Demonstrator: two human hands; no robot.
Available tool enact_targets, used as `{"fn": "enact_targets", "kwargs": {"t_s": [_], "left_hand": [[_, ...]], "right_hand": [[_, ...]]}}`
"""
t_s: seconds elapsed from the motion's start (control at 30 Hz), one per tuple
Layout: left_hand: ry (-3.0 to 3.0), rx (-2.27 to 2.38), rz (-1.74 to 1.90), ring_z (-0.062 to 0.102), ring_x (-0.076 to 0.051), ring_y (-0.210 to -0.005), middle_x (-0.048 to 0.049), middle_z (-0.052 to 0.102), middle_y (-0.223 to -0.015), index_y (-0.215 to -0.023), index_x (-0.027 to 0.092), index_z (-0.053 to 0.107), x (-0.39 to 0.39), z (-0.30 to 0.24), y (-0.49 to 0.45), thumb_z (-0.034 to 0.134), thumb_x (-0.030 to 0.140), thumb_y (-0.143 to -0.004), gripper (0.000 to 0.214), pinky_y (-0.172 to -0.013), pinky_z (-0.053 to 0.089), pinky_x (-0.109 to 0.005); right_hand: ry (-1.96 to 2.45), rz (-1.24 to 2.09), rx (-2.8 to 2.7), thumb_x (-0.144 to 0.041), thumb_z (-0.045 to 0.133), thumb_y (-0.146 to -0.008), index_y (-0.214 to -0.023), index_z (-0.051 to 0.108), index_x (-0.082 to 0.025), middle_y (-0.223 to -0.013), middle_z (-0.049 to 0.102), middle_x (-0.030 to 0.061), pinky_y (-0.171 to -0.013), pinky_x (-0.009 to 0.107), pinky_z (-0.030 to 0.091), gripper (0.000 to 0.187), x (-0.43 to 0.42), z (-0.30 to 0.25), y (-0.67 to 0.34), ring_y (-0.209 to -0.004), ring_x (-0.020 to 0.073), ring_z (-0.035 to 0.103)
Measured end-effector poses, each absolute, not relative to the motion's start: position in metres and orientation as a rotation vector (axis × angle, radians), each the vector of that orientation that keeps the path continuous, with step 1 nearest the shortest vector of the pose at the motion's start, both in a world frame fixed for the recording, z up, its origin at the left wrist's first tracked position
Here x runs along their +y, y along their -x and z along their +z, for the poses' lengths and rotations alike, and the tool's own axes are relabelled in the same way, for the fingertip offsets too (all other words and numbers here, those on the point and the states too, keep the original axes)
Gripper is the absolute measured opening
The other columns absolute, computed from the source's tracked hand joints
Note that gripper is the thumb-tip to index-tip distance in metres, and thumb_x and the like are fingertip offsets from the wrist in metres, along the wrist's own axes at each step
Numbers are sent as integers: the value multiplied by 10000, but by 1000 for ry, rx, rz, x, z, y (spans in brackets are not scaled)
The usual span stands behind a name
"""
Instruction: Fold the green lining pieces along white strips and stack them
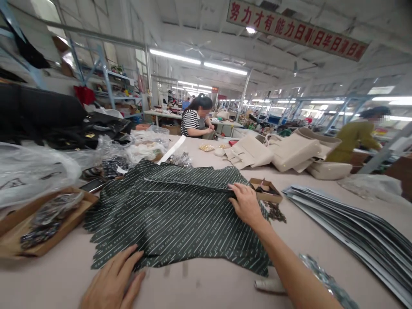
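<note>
A stack of dark green sheets with white striped lettering (174, 214) lies spread across the pale table (206, 287). My left hand (114, 281) rests flat at the stack's near edge, fingers stretched out over the lowest sheet. My right hand (246, 204) reaches to the far right side of the stack, where its fingers press on and curl round the edge of a folded upper sheet (189, 182). A small open cardboard box (265, 190) sits just right of that hand.
A fanned pile of dark sheets (354, 231) lies at the right. Cream bags (289, 154) stand behind. A cardboard tray of bagged metal parts (41, 223) and plastic bags (28, 171) fill the left. One person in a striped top (193, 120) sits beyond; another stands far right (357, 135).
</note>
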State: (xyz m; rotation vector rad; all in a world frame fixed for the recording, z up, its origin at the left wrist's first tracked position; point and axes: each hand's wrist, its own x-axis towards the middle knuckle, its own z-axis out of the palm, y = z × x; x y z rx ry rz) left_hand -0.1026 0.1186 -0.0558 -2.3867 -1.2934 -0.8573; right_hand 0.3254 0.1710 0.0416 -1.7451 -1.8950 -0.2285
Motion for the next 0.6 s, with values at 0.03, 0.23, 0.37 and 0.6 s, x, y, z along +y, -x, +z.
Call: {"fn": "enact_targets", "kwargs": {"t_s": [0.03,0.23,0.37,0.6], "left_hand": [[2400,-1281,-864,674,-267,-1061,-68,687,-1224,-1163,253,647,116,-46,99,435,513,-982,382,-872,561,-413],[2664,-1263,-849,618,-304,-1159,-85,653,-1249,-1132,244,636,141,6,76,380,560,-974,437,-1029,508,-493],[2792,-1272,-683,531,-354,-1273,-127,598,-1331,-1202,201,585,195,24,47,372,508,-933,461,-1133,415,-547],[2864,-1348,-448,570,-458,-1176,-233,604,-1252,-1306,117,522,246,22,3,405,528,-830,640,-1040,444,-627]], "right_hand": [[1739,-228,-1851,-186,595,-887,-1335,605,-159,-1380,595,192,-1104,566,346,448,166,41,-326,-1290,355,508],[1819,-142,-1677,-233,503,-917,-1230,669,-189,-1275,679,121,-1076,422,432,357,97,45,-360,-1213,261,593],[1991,-124,-1454,-304,484,-914,-1112,724,-187,-1082,765,103,-892,375,537,333,27,41,-391,-946,236,702],[2183,-72,-1151,-372,464,-929,-1072,753,-189,-986,793,84,-786,340,567,371,-62,26,-427,-839,223,737]]}}
